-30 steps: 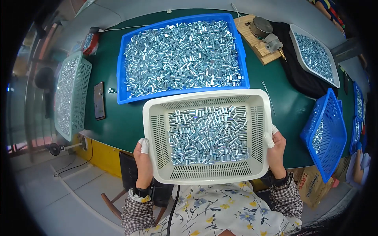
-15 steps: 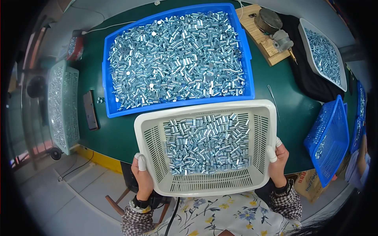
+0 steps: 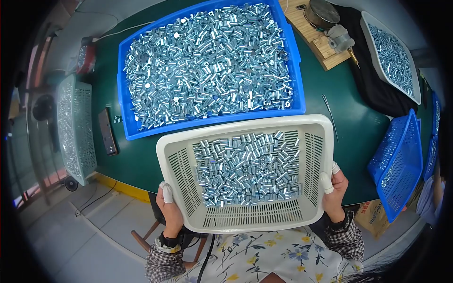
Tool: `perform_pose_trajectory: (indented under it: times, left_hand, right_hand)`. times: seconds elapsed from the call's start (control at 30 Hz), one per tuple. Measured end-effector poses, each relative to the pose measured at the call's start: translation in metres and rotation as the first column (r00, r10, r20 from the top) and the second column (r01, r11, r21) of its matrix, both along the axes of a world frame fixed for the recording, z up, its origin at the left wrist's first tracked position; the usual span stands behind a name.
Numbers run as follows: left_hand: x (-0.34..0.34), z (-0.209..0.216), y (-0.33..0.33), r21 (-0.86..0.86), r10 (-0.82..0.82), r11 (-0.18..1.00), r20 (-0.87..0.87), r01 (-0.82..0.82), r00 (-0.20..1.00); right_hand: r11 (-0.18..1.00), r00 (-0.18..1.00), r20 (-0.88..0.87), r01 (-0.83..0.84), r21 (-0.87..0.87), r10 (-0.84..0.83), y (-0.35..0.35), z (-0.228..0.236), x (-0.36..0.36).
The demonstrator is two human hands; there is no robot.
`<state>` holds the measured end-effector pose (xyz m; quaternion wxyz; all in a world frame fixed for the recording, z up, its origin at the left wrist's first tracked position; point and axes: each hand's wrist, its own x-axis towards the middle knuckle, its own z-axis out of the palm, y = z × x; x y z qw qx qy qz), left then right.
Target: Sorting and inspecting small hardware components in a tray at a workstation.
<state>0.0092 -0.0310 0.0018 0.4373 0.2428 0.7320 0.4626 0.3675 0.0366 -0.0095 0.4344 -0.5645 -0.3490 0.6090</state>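
A cream plastic basket (image 3: pixel 255 222) with slotted walls is held between my two hands at the table's near edge. Many small shiny metal sleeves (image 3: pixel 245 170) lie across its bottom. My left hand (image 3: pixel 171 210) grips the basket's left side near the front corner, its fingertips in white finger cots. On the right side my right hand (image 3: pixel 334 193) clasps the rim, with white cots on the thumb and a finger. Just beyond the basket, a large blue tray (image 3: pixel 212 121) is heaped with similar metal pieces.
A phone (image 3: pixel 107 131) and a pale green basket (image 3: pixel 84 127) of pieces are at left. To the right are a metal rod (image 3: pixel 330 115), a wooden board with a small device (image 3: pixel 325 56), a white tray (image 3: pixel 415 89) and a blue basket (image 3: pixel 401 188). A person's sleeve (image 3: pixel 427 200) shows far right.
The view has shifted and tilted slightly, so the blue tray sits higher and further left. Both hands keep their hold on the cream basket.
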Motion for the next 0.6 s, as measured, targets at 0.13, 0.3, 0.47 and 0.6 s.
perform_pose_trajectory:
  times: [0.13, 0.3, 0.47, 0.6]
  left_hand:
    - [-0.0017, -0.0002, 0.0005, 0.006, -0.014, 1.000, -0.007, 0.014, 1.000]
    - [-0.0009, -0.0007, 0.0009, 0.012, 0.005, 1.000, -0.017, -0.005, 1.000]
    - [0.0051, 0.0058, 0.0060, 0.009, -0.024, 1.000, -0.056, 0.024, 0.998]
    - [0.0007, -0.0011, 0.0030, 0.047, -0.027, 0.999, -0.022, 0.028, 0.999]
  right_hand:
    - [1.000, 1.000, 0.005, -0.002, 0.005, 0.002, -0.0005, -0.0008, -0.0011]
    - [1.000, 1.000, 0.005, -0.007, 0.020, 0.007, -0.0004, -0.0025, -0.0012]
    - [1.000, 0.999, 0.020, -0.026, 0.011, 0.026, -0.0024, -0.0034, 0.0031]
    - [0.999, 1.000, 0.029, -0.009, 0.033, 0.008, -0.0006, -0.0009, 0.0005]
